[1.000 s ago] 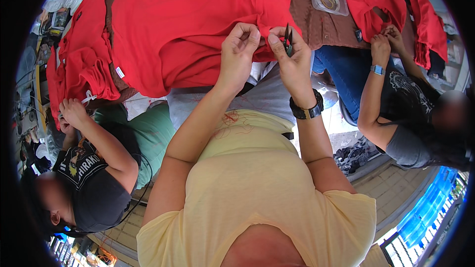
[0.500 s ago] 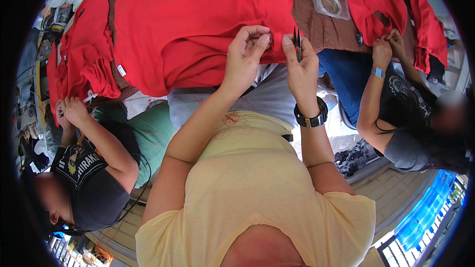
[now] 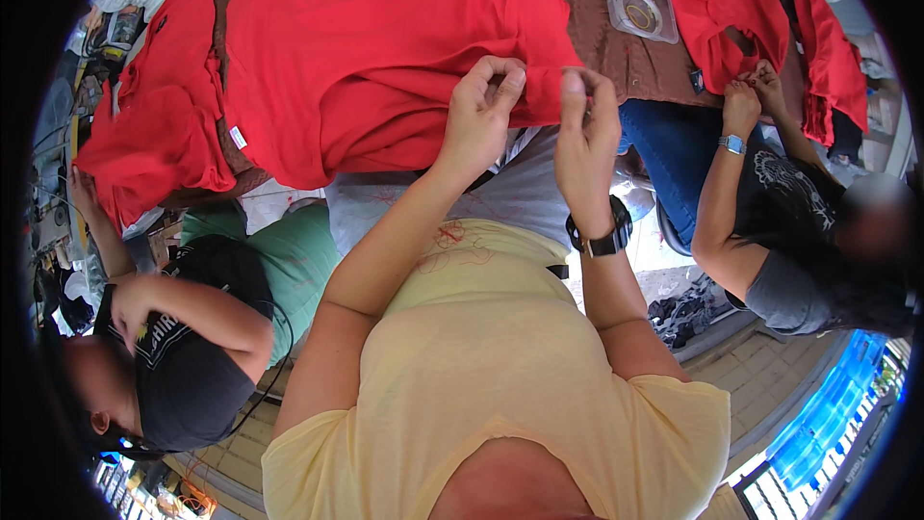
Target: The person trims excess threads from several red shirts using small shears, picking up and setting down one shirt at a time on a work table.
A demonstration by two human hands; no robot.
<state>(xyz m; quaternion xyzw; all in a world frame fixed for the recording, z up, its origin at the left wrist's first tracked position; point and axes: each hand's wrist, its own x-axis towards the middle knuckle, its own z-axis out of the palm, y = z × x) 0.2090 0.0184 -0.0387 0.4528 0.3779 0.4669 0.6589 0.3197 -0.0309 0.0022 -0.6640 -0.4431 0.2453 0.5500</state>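
Note:
A large red knit garment (image 3: 385,48) lies across the table in front of me, its near edge hanging in folds over the table's front. My left hand (image 3: 479,111) is closed in a pinch on the near right part of this cloth. Just to its right, my right hand (image 3: 588,120) is closed at the same edge, thumb up and fingers bent, with the red cloth stretched between both hands. The dark pointed thread snips from the earlier frame do not show; the right palm may hide them.
A brown table cover (image 3: 602,63) shows beside the garment. A clear plastic box (image 3: 664,21) holds a round spool-like thing. At the left a person lifts another red garment (image 3: 159,149); at the right, a person works on a red piece (image 3: 707,14). Red thread scraps (image 3: 450,243) cling to my shirt.
My right hand has turned, and the snips that stuck up from it are out of sight. The left co-worker's hands have parted, one raising the red garment, the other near the chest.

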